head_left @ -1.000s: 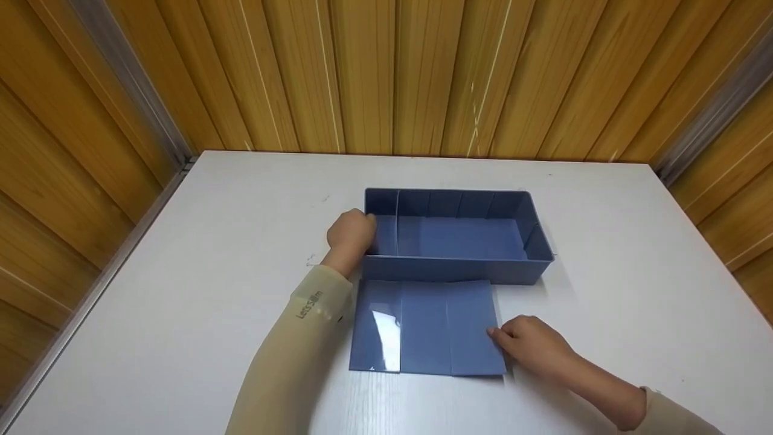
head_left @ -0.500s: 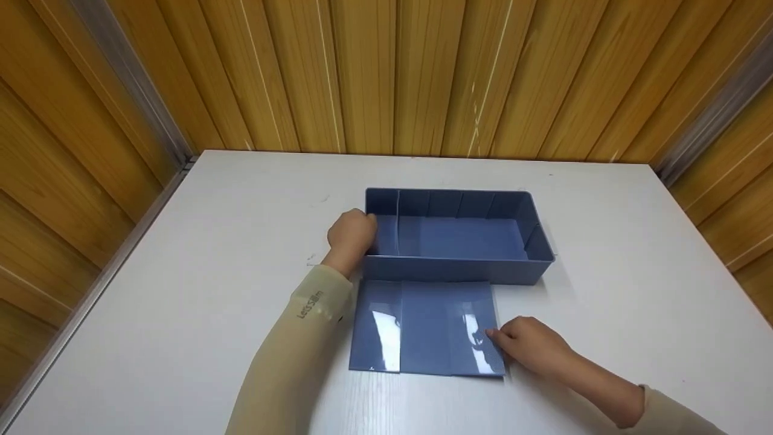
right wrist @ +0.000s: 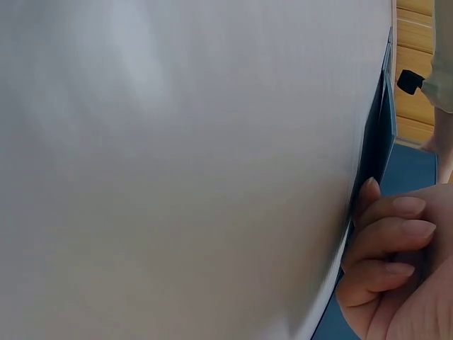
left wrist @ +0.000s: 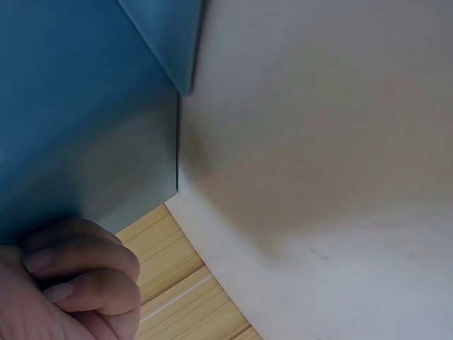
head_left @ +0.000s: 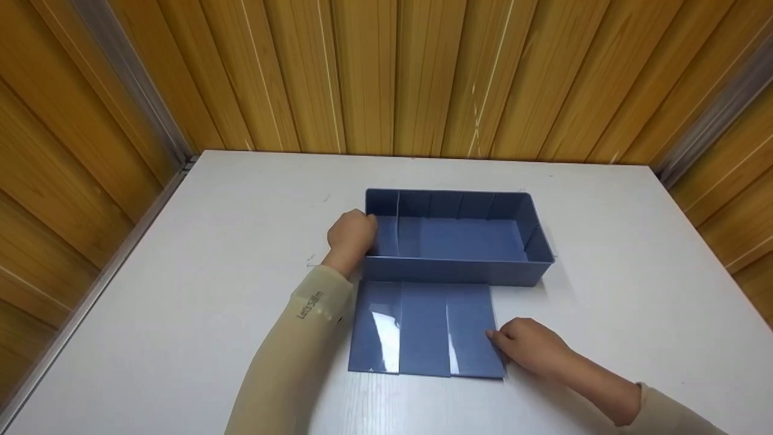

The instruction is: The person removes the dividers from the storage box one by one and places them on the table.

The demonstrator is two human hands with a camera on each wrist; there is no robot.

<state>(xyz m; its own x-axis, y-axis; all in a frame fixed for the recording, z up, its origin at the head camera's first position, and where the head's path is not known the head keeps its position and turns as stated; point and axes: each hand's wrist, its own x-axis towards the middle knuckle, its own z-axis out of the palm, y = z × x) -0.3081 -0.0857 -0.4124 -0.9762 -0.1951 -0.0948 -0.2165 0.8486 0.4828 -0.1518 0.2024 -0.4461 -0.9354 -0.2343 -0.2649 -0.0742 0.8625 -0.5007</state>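
1. Sleeve [head_left: 290,338] of pale cloth runs up from the lower left to the left hand [head_left: 351,237], which sits at the left end of the blue box [head_left: 459,266]. Its fingers are curled against the box's end wall, a clenched grip on that wall as far as the head view shows; the left wrist view shows curled fingers [left wrist: 78,273] lying against the blue wall [left wrist: 71,106]. Held this way, the box seems braced so it cannot slide on the white surface [head_left: 181,272].

2. Inside the box, one thin divider [head_left: 397,223] stands upright near the left end, slotted between the long walls. The other slots along the back wall look unfilled.

3. Just in front of the box, touching or nearly touching its near wall, blue panels [head_left: 423,329] lie flat on the surface, side by side and partly overlapping. How many there are I cannot tell for certain; glare streaks cross them. Lying close to the box, they are within easy reach.

4. At the panels' right edge is the right hand [head_left: 531,347]. Its fingertips are curled at that edge, pinching or prying the nearest panel; the right wrist view shows bent fingers [right wrist: 389,234] pressed to a thin blue edge [right wrist: 375,142], so the grip appears to be on the panel's rim, not yet lifting it clear.
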